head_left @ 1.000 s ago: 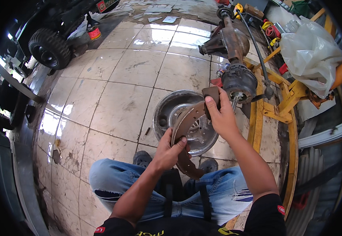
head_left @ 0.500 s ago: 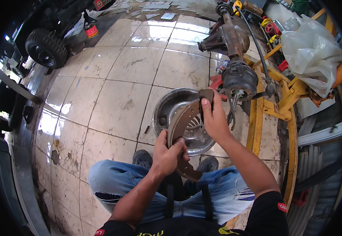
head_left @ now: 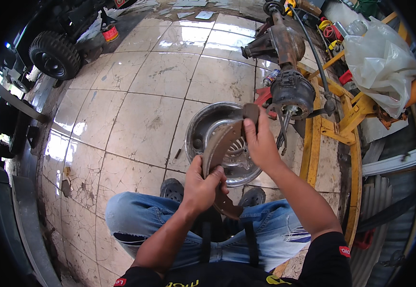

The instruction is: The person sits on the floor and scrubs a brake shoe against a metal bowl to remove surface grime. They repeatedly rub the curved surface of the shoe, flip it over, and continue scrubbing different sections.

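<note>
A curved brake shoe (head_left: 228,138) with a brown, hole-dotted lining stands up between my knees. My left hand (head_left: 205,185) is wrapped round its middle, the thumb over the inner side. In my right hand (head_left: 265,143), a small brown pad that looks like folded sandpaper (head_left: 251,112) is pinched between thumb and fingers, at the shoe's upper end. Whether the pad presses on the lining is hard to see. Beneath both hands lies a round, dish-like metal wheel rim (head_left: 193,125) on the floor, partly hidden by the shoe and my hands.
To the right, a rusty axle (head_left: 284,45) with a round dark brake assembly (head_left: 292,93) rests by a yellow metal frame (head_left: 314,143). A clear plastic bag (head_left: 381,64) lies beyond it. A vehicle tyre (head_left: 55,55) and a red can (head_left: 109,32) are at far left on the tiled floor (head_left: 146,119).
The pad in my right hand has tilted and moved slightly up at the shoe's upper end. My left hand keeps its hold on the brake shoe.
</note>
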`<control>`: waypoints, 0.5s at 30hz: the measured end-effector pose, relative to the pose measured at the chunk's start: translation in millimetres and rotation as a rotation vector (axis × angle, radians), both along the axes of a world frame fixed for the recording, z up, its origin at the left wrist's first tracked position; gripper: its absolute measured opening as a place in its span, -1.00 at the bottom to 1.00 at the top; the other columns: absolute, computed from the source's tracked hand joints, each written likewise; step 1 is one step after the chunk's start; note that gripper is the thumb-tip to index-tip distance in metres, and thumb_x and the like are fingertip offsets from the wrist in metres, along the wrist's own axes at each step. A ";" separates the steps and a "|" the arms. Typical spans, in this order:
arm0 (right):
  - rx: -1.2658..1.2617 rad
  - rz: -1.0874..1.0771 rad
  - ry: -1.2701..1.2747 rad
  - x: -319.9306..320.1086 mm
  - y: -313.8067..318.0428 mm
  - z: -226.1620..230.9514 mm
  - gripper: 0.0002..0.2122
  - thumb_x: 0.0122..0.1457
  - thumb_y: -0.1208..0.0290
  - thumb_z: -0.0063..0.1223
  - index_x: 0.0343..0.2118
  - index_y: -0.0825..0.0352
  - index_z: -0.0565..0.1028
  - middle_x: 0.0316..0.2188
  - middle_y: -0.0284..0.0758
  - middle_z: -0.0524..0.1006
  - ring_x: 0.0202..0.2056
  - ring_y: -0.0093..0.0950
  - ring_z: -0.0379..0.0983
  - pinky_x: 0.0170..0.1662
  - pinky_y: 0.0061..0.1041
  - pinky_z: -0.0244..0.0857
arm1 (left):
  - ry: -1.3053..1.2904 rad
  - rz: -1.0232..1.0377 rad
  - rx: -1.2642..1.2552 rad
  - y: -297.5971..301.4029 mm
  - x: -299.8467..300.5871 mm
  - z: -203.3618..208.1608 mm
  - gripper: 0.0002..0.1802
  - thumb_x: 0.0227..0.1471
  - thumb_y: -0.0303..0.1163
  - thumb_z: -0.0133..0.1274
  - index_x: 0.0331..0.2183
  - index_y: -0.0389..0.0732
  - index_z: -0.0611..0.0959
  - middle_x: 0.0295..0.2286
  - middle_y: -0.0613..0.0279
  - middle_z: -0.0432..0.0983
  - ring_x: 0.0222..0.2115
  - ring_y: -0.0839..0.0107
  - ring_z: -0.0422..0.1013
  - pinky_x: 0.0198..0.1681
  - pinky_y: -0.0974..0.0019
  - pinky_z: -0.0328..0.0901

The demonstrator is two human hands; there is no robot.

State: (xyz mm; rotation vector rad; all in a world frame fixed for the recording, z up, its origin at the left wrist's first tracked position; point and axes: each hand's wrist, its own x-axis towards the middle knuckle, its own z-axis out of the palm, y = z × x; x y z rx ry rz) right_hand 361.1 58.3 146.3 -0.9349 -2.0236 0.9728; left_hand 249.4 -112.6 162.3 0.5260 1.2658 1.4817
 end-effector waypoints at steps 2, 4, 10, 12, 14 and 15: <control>0.013 0.042 -0.021 -0.3 -6.8 -2.2 -0.47 0.39 0.12 -0.22 0.22 0.45 0.11 0.01 0.11 0.40 0.03 -0.03 0.40 0.08 -0.26 0.25 | -0.014 -0.002 -0.012 -1.0 -6.6 0.1 -0.78 0.17 -0.50 -0.06 -0.14 -0.32 0.36 -0.53 0.18 0.42 -0.62 0.40 0.42 -0.48 0.28 0.43; -0.052 0.038 -0.028 -3.7 -3.0 6.4 -0.48 0.39 0.13 -0.23 0.22 0.44 0.11 0.00 0.11 0.40 0.04 -0.02 0.39 0.08 -0.26 0.24 | 0.012 0.000 -0.010 -1.7 -3.9 1.4 -0.79 0.17 -0.51 -0.06 -0.14 -0.32 0.36 -0.54 0.18 0.41 -0.62 0.40 0.42 -0.48 0.29 0.42; 0.075 0.023 -0.045 -6.6 -18.8 -4.8 -0.45 0.39 0.12 -0.24 0.24 0.47 0.08 0.02 0.13 0.39 0.05 -0.01 0.39 0.10 -0.26 0.23 | -0.029 0.087 0.019 0.6 -1.2 0.7 -0.85 0.18 -0.53 -0.04 -0.24 -0.29 0.34 -0.55 0.20 0.43 -0.64 0.47 0.41 -0.53 0.36 0.38; 0.010 0.020 -0.061 -7.0 -15.5 1.4 -0.44 0.39 0.12 -0.23 0.25 0.47 0.07 0.06 0.13 0.37 0.07 -0.01 0.37 0.11 -0.25 0.22 | -0.056 0.107 0.023 1.2 2.0 1.3 -0.86 0.18 -0.53 -0.04 -0.24 -0.29 0.33 -0.55 0.20 0.43 -0.64 0.47 0.41 -0.53 0.36 0.38; -0.058 0.042 -0.044 -8.7 -12.2 7.4 -0.43 0.39 0.11 -0.23 0.26 0.47 0.05 0.07 0.13 0.36 0.08 0.00 0.36 0.13 -0.25 0.21 | -0.041 0.119 0.033 0.7 0.3 -0.7 -0.86 0.18 -0.53 -0.04 -0.25 -0.29 0.33 -0.55 0.19 0.43 -0.64 0.47 0.41 -0.53 0.37 0.38; -0.093 0.043 -0.022 -10.5 -12.6 8.2 -0.42 0.38 0.10 -0.21 0.26 0.46 0.06 0.07 0.13 0.36 0.08 0.00 0.36 0.12 -0.25 0.21 | -0.033 0.120 0.043 2.0 -0.6 -0.8 -0.86 0.18 -0.53 -0.04 -0.25 -0.29 0.33 -0.55 0.19 0.43 -0.64 0.47 0.41 -0.53 0.37 0.37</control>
